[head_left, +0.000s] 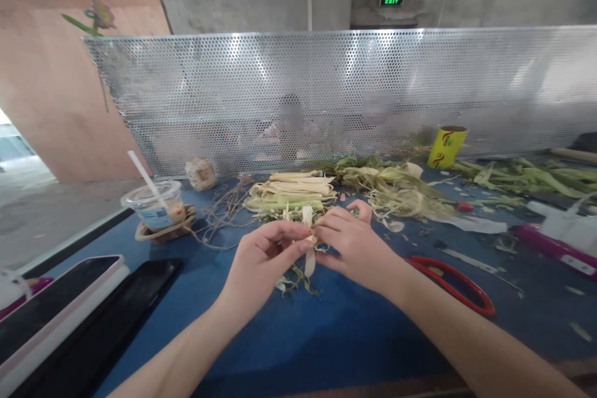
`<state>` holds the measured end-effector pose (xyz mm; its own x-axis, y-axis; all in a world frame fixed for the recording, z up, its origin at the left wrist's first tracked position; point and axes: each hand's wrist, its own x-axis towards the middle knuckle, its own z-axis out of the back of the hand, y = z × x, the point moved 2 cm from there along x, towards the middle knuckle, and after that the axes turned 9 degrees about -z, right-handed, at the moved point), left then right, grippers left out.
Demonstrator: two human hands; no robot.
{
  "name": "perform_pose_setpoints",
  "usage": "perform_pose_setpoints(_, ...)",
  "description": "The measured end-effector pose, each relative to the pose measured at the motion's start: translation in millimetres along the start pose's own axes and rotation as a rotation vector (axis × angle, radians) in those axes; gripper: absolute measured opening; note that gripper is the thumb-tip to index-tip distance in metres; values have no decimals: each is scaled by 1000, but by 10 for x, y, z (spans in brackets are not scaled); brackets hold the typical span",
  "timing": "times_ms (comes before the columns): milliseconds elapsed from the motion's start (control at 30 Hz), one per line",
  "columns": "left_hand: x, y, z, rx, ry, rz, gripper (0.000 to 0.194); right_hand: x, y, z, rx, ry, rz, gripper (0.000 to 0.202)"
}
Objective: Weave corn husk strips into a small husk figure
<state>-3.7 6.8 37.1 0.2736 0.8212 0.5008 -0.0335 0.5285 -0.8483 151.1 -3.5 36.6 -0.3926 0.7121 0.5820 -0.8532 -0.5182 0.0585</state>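
Both hands meet over the blue table around a narrow strip of pale corn husk (310, 261). My left hand (268, 252) pinches the strip between thumb and fingers. From the other side, my right hand (347, 242) is closed on the same strip, though its fingertips are partly hidden. Just beyond lies a bundle of cream and light green corn husks (298, 189). Thin green shreds (298, 283) lie beneath the hands. Near my right forearm are scissors with red handles (459, 286), partly covered by the arm.
Plastic cup (156, 205) with straw, tangled twine (224, 211) and phones (60, 298) are at left. Loose husks (401, 189), a yellow roll (448, 146) and a purple-and-white object (555, 249) are at right. A perforated metal screen (209, 93) stands behind; people show dimly through it.
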Motion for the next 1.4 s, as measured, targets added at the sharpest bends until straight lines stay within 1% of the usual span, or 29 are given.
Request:
perform_pose_setpoints(67,-3,-18,-3,66,14,-62,12,5,-18,7,109,14,-33,14)
perform_pose_setpoints(100,-3,-28,0,114,16,-116,11,5,-23,10,152,19,-43,13)
perform_pose_setpoints(133,-3,-42,6,180,22,-193,10,3,-26,13,187,27,-52,12)
perform_pose_setpoints(200,-8,-80,20,362,40,-405,8,-4,-25,15,254,48,-71,12)
perform_pose_setpoints(267,-19,-121,29,533,63,-616,10,-10,-22,16,316,65,-100,12)
perform_pose_setpoints(300,-23,-137,33,587,76,-692,12,-10,-20,16,341,74,-113,12)
perform_pose_setpoints(333,-26,-151,36,620,89,-746,14,-10,-18,17,360,82,-125,11)
perform_pose_setpoints(400,-26,-166,36,660,108,-794,15,-6,-16,21,373,100,-143,10)
perform_pose_setpoints(567,-27,-155,7,737,114,-761,9,-3,-21,34,337,89,-159,9)
perform_pose_setpoints(667,-29,-140,-7,783,120,-734,9,-10,-19,29,318,82,-157,8)
perform_pose_setpoints(833,-12,-120,2,757,162,-735,9,-13,-2,19,284,86,-143,8)
perform_pose_setpoints(933,-12,-115,15,751,124,-721,7,-15,2,17,309,101,-144,10)
perform_pose_setpoints(1033,-24,-116,11,752,100,-706,4,-18,-3,15,300,90,-134,10)
perform_pose_setpoints(1100,-23,-109,7,750,104,-651,6,-17,-6,13,290,75,-128,10)
perform_pose_setpoints(1233,4,-66,21,724,96,-433,9,-1,-6,17,339,72,-121,14)
perform_pose_setpoints(1333,19,-22,33,621,90,-299,10,9,2,33,396,82,-106,11)
perform_pose_setpoints(1400,21,9,35,537,88,-237,12,10,7,42,444,87,-111,10)
